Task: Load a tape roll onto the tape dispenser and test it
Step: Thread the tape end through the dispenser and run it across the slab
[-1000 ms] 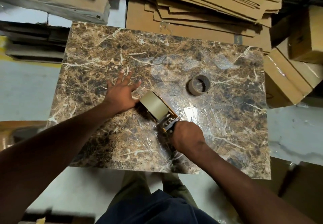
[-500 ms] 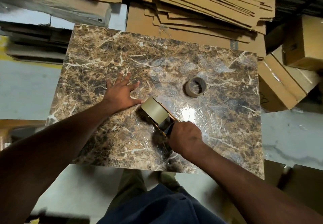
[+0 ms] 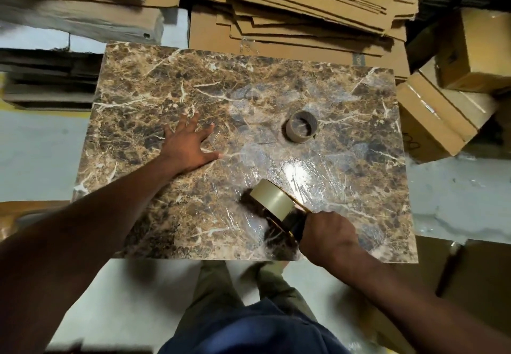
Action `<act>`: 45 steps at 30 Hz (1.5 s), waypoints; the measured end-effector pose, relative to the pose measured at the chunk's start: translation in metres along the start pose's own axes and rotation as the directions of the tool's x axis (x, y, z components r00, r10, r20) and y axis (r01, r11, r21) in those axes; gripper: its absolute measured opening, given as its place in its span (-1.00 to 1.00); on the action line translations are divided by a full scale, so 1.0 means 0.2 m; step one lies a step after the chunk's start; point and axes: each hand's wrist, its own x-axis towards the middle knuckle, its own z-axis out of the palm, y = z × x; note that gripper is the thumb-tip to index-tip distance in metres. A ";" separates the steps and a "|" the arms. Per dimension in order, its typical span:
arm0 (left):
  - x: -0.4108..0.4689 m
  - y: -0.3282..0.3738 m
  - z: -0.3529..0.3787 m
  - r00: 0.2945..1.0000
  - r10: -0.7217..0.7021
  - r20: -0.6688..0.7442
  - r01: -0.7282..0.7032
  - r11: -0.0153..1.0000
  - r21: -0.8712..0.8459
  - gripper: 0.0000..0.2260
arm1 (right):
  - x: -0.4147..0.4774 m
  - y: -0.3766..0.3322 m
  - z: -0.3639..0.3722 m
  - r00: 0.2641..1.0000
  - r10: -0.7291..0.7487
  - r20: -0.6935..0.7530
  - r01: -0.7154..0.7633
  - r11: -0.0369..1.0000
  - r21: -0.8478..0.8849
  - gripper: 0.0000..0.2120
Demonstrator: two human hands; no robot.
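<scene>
Clear tape, shiny and wrinkled, lies in overlapping strips across the marbled desk (image 3: 171, 82), which suggests the roll is loaded and the test is the step in hand. The right hand (image 3: 327, 239) has its grip wrapped tight around the handle of the tape dispenser (image 3: 287, 219), near the front edge of the desk, with the tape roll (image 3: 272, 201) seated on it and tilted up toward the far side. The left hand (image 3: 188, 147) lies flat on the desk with fingers spread wide, holding nothing, well apart from the dispenser. A bare cardboard core (image 3: 301, 127), probably the spent one, stands further back toward the middle. To do this pull well, I would keep the dispenser's front low so the tape presses to the surface, draw it toward the body in one even line, and let the flat left hand steady the desk. The cut probably calls for a tip of the wrist to bring the blade down; the blade itself is hidden under the roll, so fingers are best kept clear of that edge.
</scene>
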 end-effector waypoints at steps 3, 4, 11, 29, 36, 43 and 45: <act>-0.02 0.03 -0.02 1.000 0.000 -0.015 0.001 1.000 0.020 -0.22 | 0.01 0.00 -0.04 0.999 -0.039 -0.030 0.039 0.999 0.018 -0.73; -0.03 0.05 -0.03 0.999 0.014 -0.041 -0.014 1.000 0.001 -0.27 | 0.02 0.00 -0.06 0.997 -0.050 -0.055 0.052 0.998 0.036 -0.73; -0.19 0.41 -0.16 0.999 -0.040 -0.029 -0.005 0.495 -0.869 -0.59 | 0.23 -0.04 -0.21 0.987 -0.098 -0.129 0.131 0.951 0.280 -0.66; 0.04 0.33 -0.31 0.980 -0.173 -0.098 0.015 0.556 -0.831 -0.63 | 0.76 -0.24 -0.13 0.947 -0.059 -0.316 0.252 0.744 0.619 -0.55; 0.10 0.24 -0.25 0.963 -0.262 -0.057 0.119 0.610 -0.783 -0.60 | 0.87 -0.28 -0.10 0.888 -0.045 -0.458 0.285 0.836 0.469 -0.42; 0.14 0.22 -0.16 0.970 -0.224 -0.092 0.107 0.738 -0.666 -0.59 | 0.93 -0.24 -0.07 0.878 -0.087 -0.470 0.310 0.853 0.421 -0.54; 0.13 0.21 -0.15 0.975 -0.186 -0.125 0.077 0.803 -0.592 -0.64 | 0.93 -0.24 -0.06 0.858 -0.121 -0.499 0.327 0.878 0.350 -0.57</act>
